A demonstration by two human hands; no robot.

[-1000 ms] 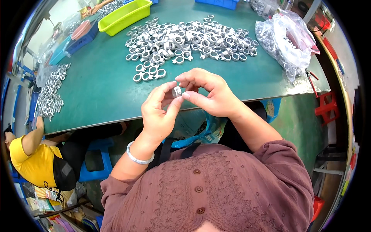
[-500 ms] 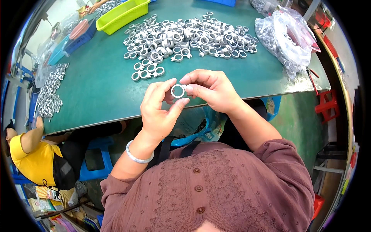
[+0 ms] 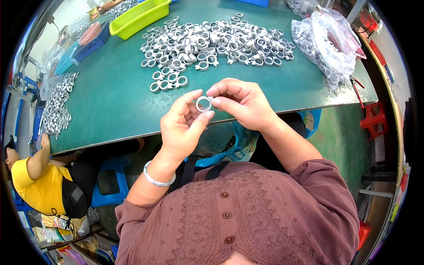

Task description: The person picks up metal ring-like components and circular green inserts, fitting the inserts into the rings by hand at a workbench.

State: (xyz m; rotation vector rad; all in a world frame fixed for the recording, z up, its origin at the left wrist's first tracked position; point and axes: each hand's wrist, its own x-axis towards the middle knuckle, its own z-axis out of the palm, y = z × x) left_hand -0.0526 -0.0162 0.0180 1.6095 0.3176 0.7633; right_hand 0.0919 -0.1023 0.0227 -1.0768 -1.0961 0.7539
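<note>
Above the table's near edge I hold one silver-grey metal ring (image 3: 198,106) with a small lug on its right side. My left hand (image 3: 179,126) is closed on it, thumb below and index finger above. The thumb and fingers of my right hand (image 3: 245,104) pinch the ring at the lug. Its round opening faces me. Beyond my hands a large heap of similar rings (image 3: 202,42) spreads over the green table (image 3: 110,97). A few rings (image 3: 165,85) lie apart at the heap's near left.
A yellow-green basket (image 3: 139,20) stands at the far left. Clear plastic bags (image 3: 324,44) of rings and red-handled pliers (image 3: 356,86) lie at the right. More small metal parts (image 3: 59,106) are beside a co-worker in yellow (image 3: 42,185). A blue bag-lined container (image 3: 225,150) sits below the edge.
My left fingers have shifted slightly around the ring. The ring stays in nearly the same place, and my right hand has barely moved.
</note>
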